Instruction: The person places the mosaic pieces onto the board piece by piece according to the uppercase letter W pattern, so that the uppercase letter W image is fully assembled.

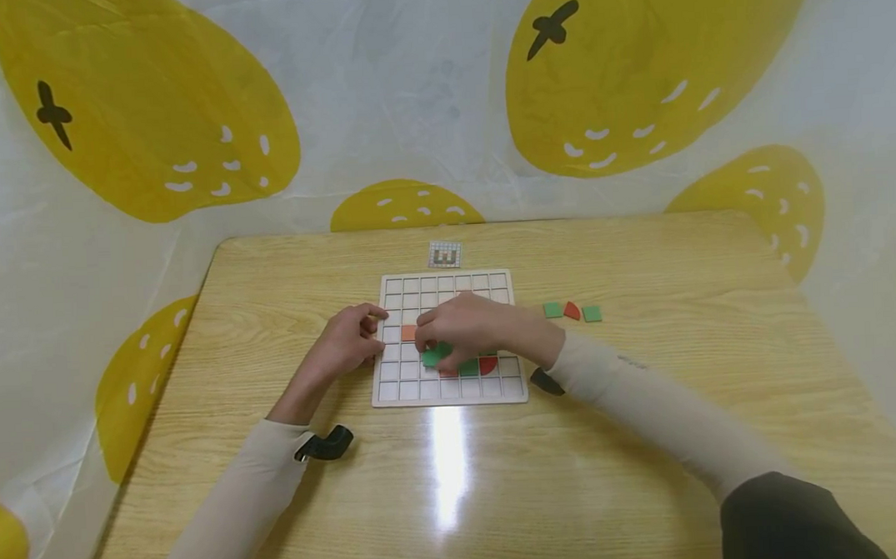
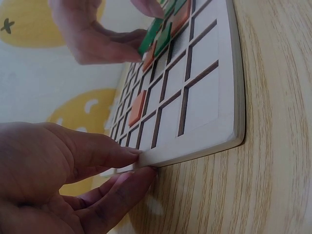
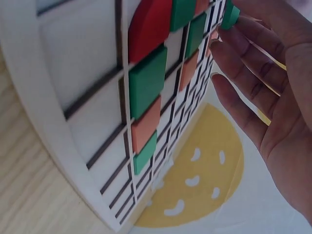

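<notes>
A white grid board lies on the table. At its left edge, my left hand pinches the rim, thumb on top and fingers against the side in the left wrist view. My right hand is over the middle of the board. It pinches a green tile between thumb and fingers, raised at an angle above the cells. Set in the grid are a red quarter-round tile, several green tiles and several orange tiles. The right hand hides part of the grid from the head view.
Right of the board, a green square tile, a red quarter-round tile and another green square tile lie in a row. A small pattern card lies behind the board on the wooden table. Lemon-print cloth hangs behind.
</notes>
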Motion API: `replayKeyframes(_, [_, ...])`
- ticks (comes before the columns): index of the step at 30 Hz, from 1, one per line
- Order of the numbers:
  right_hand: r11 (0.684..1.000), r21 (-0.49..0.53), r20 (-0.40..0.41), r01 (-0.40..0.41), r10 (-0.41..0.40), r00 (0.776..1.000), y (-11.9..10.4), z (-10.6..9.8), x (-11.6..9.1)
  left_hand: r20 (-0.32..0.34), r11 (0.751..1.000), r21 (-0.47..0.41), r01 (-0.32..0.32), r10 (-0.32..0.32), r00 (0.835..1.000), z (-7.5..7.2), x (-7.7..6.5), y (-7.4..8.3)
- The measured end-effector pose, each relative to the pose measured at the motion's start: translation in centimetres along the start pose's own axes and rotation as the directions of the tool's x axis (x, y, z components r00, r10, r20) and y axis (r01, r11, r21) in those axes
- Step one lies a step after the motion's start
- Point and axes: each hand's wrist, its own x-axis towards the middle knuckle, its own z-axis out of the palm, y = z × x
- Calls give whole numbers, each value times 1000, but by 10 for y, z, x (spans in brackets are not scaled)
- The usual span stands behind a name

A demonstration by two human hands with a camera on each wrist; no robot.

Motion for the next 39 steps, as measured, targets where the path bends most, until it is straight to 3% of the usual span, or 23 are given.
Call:
replayKeyframes(7, [999, -33, 37, -19, 20, 999, -5, 6, 8, -6, 1000, 20, 5, -4, 1000, 0, 0, 1])
replayKeyframes(23, [996, -92, 21, 5, -3, 1000, -13, 5, 10, 1, 1000, 12, -7, 7, 1000, -3, 0, 0])
replayKeyframes(39, [998, -64, 46, 10, -7, 999, -9, 5, 4, -3, 1000, 16, -17, 17, 1000, -3, 0, -1])
